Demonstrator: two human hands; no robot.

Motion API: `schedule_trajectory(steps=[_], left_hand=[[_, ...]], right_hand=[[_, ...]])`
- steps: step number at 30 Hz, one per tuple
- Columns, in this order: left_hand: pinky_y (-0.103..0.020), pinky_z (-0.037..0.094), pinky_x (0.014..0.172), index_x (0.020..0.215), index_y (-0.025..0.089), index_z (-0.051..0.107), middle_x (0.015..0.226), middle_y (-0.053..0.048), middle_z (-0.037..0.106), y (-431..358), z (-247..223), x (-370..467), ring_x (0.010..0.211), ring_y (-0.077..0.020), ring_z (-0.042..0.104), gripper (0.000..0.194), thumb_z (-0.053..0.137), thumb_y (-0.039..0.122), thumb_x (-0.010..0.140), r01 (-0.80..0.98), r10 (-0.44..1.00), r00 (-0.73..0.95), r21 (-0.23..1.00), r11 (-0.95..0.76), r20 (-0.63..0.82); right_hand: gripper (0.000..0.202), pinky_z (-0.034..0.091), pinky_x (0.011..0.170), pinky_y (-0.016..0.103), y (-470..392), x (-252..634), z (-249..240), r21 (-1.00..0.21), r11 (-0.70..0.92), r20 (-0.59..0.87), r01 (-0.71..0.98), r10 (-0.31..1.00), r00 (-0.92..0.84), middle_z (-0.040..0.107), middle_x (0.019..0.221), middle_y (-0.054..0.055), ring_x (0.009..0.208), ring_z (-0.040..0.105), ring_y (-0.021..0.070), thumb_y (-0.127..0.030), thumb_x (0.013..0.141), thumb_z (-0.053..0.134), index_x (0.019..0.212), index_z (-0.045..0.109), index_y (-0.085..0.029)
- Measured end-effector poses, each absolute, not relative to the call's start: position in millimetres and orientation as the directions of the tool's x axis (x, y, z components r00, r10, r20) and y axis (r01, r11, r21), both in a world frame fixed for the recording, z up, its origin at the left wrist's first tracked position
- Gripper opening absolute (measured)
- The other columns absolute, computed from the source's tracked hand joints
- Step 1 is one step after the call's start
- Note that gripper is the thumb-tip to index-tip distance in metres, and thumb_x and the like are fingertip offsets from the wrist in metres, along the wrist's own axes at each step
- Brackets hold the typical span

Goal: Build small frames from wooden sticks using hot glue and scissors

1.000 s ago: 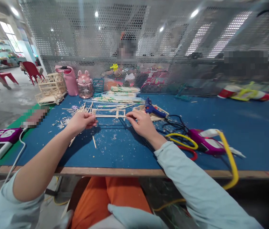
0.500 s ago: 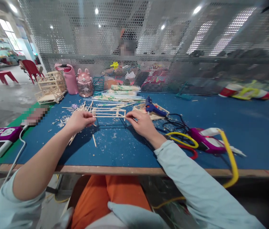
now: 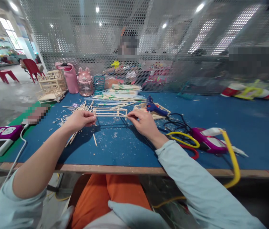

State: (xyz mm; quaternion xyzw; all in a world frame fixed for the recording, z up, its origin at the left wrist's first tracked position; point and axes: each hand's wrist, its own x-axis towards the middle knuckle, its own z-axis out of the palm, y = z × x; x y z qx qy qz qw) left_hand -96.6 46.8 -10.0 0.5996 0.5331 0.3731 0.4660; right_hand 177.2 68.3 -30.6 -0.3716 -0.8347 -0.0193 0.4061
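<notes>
Between my two hands a small frame of thin wooden sticks [image 3: 110, 115] is held level, just above the blue table. My left hand [image 3: 83, 120] pinches its left end. At the opposite end, the fingertips of my right hand [image 3: 141, 121] close on the frame's corner. Behind my right hand a blue glue gun [image 3: 155, 108] rests on a flat wooden stick piece [image 3: 139, 107]. Loose sticks and scraps [image 3: 71, 140] lie around my left hand, and one short stick [image 3: 94, 140] lies in front of the frame.
Bundles of sticks [image 3: 122, 92] lie at the back. A pink bottle [image 3: 71, 79], a rabbit-eared jar [image 3: 85, 84] and a larger stick model [image 3: 52, 84] stand back left. To the right, a purple power strip [image 3: 208, 141] has a yellow cable [image 3: 232, 159]. A perforated metal screen [image 3: 89, 38] borders the table.
The whole view has shifted slightly. Both hands keep their hold on the stick frame with almost no movement.
</notes>
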Motion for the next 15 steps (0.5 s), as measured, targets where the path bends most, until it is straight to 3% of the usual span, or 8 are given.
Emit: schedule_trajectory(steps=[15], left_hand=[[-0.023, 0.047, 0.064, 0.065, 0.015, 0.067, 0.058, 0.001, 0.063, 43.3, -6.1, -91.9, 0.058, -0.0093, 0.057, 0.019, 0.077, 0.03, 0.058, 0.239, 0.992, 0.049, 0.965, 0.105, -0.12]], right_hand=[[0.011, 0.045, 0.068, 0.03, 66.5, 178.3, -29.0, -0.284, 0.718, 0.679, 0.635, 0.619, -0.395, 0.068, 0.076, 0.005, 0.071, 0.06, 0.0168, -0.019, 0.082, 0.053, 0.076, 0.062, -0.019]])
